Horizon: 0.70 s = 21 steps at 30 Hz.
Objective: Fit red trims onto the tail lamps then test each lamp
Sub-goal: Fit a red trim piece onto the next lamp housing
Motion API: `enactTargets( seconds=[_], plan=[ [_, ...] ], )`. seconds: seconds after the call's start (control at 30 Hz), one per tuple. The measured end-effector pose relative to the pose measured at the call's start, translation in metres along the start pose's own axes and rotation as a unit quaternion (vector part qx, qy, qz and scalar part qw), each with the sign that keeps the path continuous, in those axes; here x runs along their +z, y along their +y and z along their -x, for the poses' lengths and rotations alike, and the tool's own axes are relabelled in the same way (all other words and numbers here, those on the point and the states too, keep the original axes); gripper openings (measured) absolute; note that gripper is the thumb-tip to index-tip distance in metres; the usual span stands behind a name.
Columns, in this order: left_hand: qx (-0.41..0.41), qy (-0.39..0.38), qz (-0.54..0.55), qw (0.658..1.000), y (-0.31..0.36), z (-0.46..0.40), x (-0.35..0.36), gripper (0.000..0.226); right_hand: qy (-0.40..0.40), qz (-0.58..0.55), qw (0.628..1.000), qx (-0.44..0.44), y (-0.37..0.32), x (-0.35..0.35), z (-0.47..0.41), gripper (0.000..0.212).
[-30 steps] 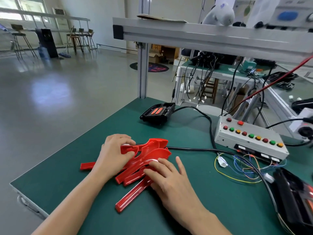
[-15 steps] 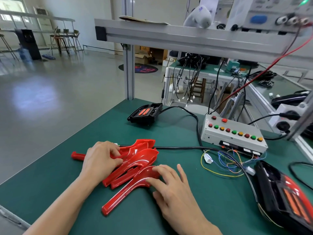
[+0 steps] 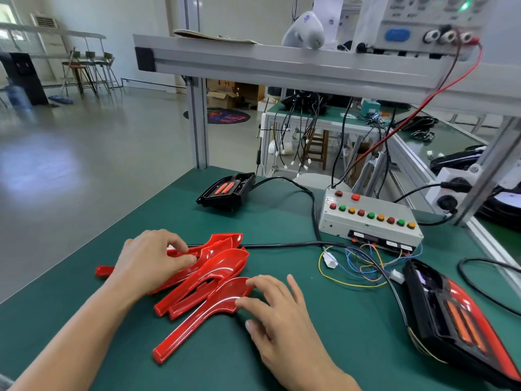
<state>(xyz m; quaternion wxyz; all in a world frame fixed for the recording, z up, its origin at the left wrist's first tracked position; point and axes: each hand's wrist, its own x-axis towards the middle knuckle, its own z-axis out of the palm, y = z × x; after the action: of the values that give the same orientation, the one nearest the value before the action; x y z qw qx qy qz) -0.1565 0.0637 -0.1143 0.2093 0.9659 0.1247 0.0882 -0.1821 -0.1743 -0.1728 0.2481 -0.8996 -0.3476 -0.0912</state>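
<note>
Two hands worked a loose pile of red trims [image 3: 197, 275] on the green bench top [image 3: 70, 328]. Left hand [image 3: 149, 263] lay over the far side of the pile, fingers curled, thumb and fingertips pinching the edge of an upper trim; it looked like it was steadying the stack. Right hand [image 3: 276, 309] sat at the near side, fingers spread and mostly straight, fingertips touching the broad end of the nearest trim [image 3: 203, 314], which lay apart from the others with its long stem pointing back toward the person. No firm grasp there, just contact.

Step judged: picking one trim out of the pile; no fitting had started and no testing. Early in the task.

Right of the right hand, past a tangle of coloured wires [image 3: 363, 266], a black tail lamp [image 3: 456, 317] with orange strips lay at the bench edge, not touched by either hand. Beyond the hands, a smaller black lamp unit [image 3: 225, 190] sat well apart, joined by a black cable [image 3: 282, 244] that ran just behind the pile. Beyond and right of the right hand stood a grey button box [image 3: 369, 218] with red, green and yellow buttons.

Next move likely called for closing the right fingers round the nearest trim, lifting it free without dragging the rest, then carrying it rightward to the tail lamp and lining its shape up with the housing. Which trim matched which lamp could not be told.
</note>
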Motion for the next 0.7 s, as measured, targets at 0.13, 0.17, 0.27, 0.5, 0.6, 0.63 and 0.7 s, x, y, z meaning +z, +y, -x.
enactTargets(
  seconds=[0.13,0.17,0.27,0.5,0.6,0.63,0.7],
  plan=[
    [-0.001,0.001,-0.048,0.999,-0.003,0.003,0.009,0.02,0.008,0.026,1.0,0.003,-0.001,-0.002,-0.001,0.032],
    [0.003,0.011,-0.058,0.998,-0.004,0.003,0.01,0.022,0.006,0.014,1.0,0.008,-0.001,-0.002,0.0,0.033],
    [0.011,0.026,-0.07,0.997,-0.003,0.004,0.012,0.025,-0.004,-0.005,1.0,0.005,0.002,-0.004,0.002,0.036],
    [0.005,0.106,0.117,0.987,0.016,0.007,-0.006,0.023,0.015,-0.027,1.0,0.001,0.003,-0.006,0.003,0.036],
    [0.025,0.114,0.28,0.953,0.035,0.009,-0.02,0.019,0.035,-0.055,0.998,0.017,0.001,-0.01,0.0,0.037],
    [0.035,0.105,0.344,0.933,0.045,0.009,-0.024,0.019,0.044,-0.07,0.996,0.021,0.001,-0.011,-0.001,0.039],
    [0.044,0.065,0.449,0.89,0.065,0.008,-0.027,0.017,0.066,-0.094,0.993,0.034,0.0,-0.015,-0.003,0.043]
  ],
)
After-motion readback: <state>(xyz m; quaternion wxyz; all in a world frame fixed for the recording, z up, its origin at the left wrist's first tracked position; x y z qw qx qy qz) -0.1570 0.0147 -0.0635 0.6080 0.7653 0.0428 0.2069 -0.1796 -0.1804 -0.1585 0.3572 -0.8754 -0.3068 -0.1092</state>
